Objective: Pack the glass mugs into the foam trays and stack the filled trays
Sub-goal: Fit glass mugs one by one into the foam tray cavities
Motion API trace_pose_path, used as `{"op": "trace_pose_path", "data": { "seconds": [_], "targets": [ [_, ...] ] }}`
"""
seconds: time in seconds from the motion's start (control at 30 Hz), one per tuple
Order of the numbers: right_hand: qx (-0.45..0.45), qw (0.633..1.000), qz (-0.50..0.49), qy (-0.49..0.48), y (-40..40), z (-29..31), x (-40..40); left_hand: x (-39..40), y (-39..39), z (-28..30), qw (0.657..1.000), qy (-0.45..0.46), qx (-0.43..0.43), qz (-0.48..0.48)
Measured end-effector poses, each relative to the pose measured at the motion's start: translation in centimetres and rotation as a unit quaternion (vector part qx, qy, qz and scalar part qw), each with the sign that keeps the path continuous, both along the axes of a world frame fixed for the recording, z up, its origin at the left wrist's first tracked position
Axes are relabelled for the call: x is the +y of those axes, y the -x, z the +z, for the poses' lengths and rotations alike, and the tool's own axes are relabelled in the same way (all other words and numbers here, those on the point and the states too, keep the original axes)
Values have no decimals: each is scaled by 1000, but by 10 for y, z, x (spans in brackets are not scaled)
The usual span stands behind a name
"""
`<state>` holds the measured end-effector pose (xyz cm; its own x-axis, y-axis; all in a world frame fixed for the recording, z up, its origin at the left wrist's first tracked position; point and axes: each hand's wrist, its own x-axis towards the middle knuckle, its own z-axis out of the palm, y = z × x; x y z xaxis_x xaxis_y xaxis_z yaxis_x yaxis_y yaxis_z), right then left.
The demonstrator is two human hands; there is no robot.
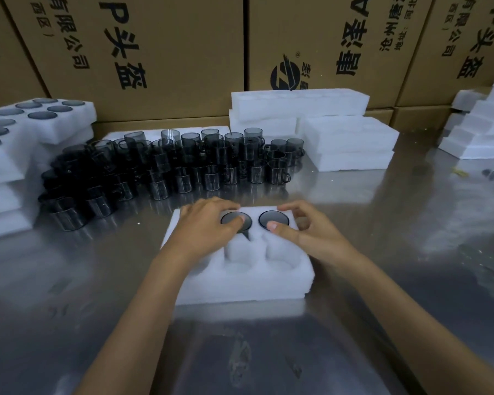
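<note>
1. Cardboard cartons (143, 52) printed with black Chinese characters, "有限公司" among them, are stacked behind the steel bench (69, 280).
2. Two glass mugs (273, 218) are seated in the far pockets of a foam tray (240, 280).
3. Left hand (203, 223) and right hand (305, 229) are laid on the mugs, each grip relaxed, fingers apart.
4. Loose mugs (169, 163) are massed beyond.

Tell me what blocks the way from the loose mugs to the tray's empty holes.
Nothing visible does. The loose mugs stand just behind the tray, with bare table between. Both hands rest on the two packed mugs at the far row; the near holes are open.
</note>
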<state>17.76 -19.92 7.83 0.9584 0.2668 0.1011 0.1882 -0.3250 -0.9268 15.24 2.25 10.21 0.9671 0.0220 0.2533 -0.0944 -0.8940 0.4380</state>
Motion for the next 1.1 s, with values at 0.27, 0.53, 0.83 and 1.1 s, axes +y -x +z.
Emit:
{"op": "trace_pose_path", "data": {
  "seconds": [0.27,0.53,0.83,1.1],
  "targets": [
    [-121,979,-54,155,-81,44,76,8,-1,-7,995,-29,-25,92],
    [-88,925,18,368,-165,60,144,8,-3,-9,991,-40,-42,117],
    [-221,926,-53,303,-179,40,152,7,-4,-9,992,-32,-45,111],
    [-355,920,-27,161,-89,42,89,5,1,-4,984,53,-131,105]
  ]
}}
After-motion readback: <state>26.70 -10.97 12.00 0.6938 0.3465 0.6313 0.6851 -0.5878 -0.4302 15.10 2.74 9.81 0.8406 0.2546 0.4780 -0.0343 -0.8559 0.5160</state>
